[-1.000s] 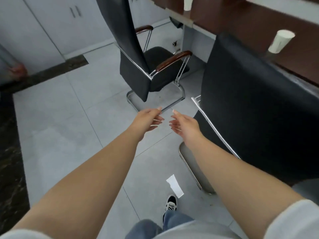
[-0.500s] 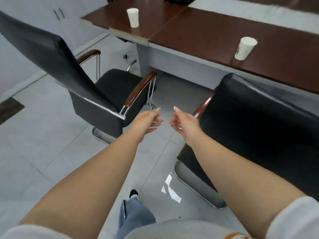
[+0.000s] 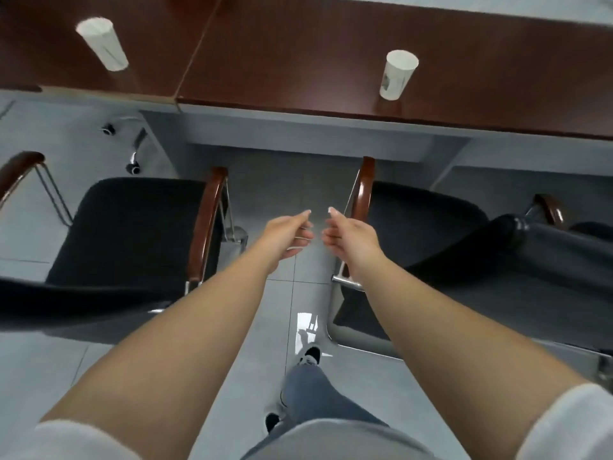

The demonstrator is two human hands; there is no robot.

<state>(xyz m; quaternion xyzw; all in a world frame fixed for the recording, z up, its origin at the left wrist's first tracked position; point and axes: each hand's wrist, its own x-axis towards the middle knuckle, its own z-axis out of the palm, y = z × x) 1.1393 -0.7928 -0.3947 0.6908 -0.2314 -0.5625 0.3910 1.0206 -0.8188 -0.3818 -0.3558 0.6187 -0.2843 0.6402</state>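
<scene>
We hold both hands out over the grey floor [image 3: 282, 180], in the gap between two black chairs, with twelve o'clock lying toward the desk [image 3: 282, 61]. Our left hand [image 3: 285, 235] hangs in the air with its fingers loosely curled and holds nothing. Our right hand [image 3: 353, 237] mirrors it and is also empty. The two are close but apart.

The left chair [image 3: 126, 227] sits at nine o'clock of the hands. The left chair's armrest [image 3: 205, 234] is near our left hand but clear of it. The right chair [image 3: 424, 227] sits at three o'clock. Our right hand covers the near end of the right chair's armrest [image 3: 363, 190], so we cannot tell whether they touch.

Our forearms hide part of both chair backs, and both backs run off the picture's edges.

On the desk, the left cup [image 3: 102, 44] at eleven o'clock is blurred. The print on the right cup [image 3: 398, 74] at one o'clock is too small to read. At six o'clock, one shoe [image 3: 310, 355] shows past our leg.
</scene>
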